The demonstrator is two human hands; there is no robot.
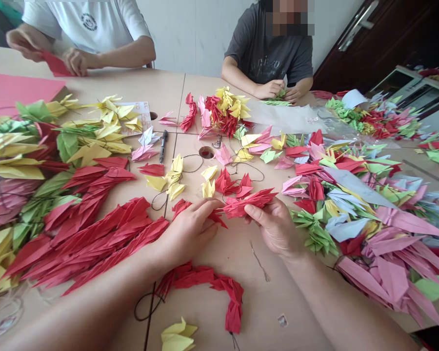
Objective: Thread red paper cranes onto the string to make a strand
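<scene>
My right hand [278, 224] is closed around a small bundle of folded red paper cranes [247, 204], thumb on the near side. Just left of it, my left hand [195, 226] has its fingers curled together at the bundle's left end, over more red folded paper. What its fingertips pinch is hidden. A curved string of red paper cranes [212, 279] with black cord ends lies on the table below my hands. Beyond them are a few loose red cranes [229, 183] and yellow cranes [175, 173], with thin black cord among them.
Long strings of red cranes [106, 239] lie on the left, beside yellow and green ones. A mixed heap of cranes [351, 195] covers the right. A black pen [163, 146] lies mid-table. Across the table two people fold paper, one with red paper [56, 64].
</scene>
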